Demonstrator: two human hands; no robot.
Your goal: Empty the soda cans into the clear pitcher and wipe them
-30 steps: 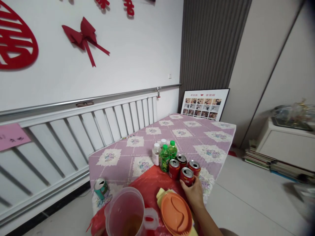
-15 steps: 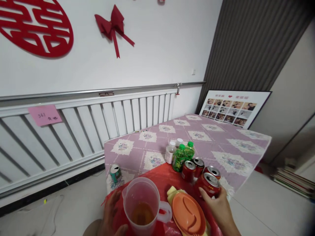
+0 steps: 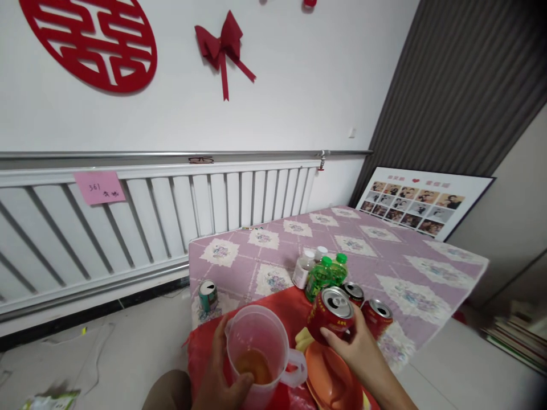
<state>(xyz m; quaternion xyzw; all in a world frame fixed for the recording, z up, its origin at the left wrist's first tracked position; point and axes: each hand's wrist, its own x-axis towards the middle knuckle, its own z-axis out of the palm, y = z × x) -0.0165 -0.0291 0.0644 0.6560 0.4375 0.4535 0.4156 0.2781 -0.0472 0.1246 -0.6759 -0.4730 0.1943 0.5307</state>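
Observation:
My right hand point(image 3: 356, 347) grips a red drink can point(image 3: 328, 316) by its side, raised over the orange divided dish point(image 3: 327, 376), its opened top showing. With fingers along one side and thumb across the front, my left hand point(image 3: 222, 364) holds a clear plastic pitcher point(image 3: 256, 330). Some brown liquid point(image 3: 253, 364) lies at the pitcher's bottom, and its handle points right. A second red can point(image 3: 378, 318) and a dark-topped can point(image 3: 352, 293) stand just beyond my right hand. Something yellow point(image 3: 304, 339) sticks out beside the dish.
Behind the cans stand green-capped bottles point(image 3: 320, 279) and white-capped bottles point(image 3: 302, 272). A teal can point(image 3: 208, 296) is near the table's left edge. Red plastic point(image 3: 282, 307) covers part of the patterned tablecloth point(image 3: 273, 279). A white radiator point(image 3: 231, 196) runs along the wall.
My right hand has lifted the red can and carried it left, toward the pitcher. My left hand has closed from beside the pitcher onto it. The view has shifted slightly.

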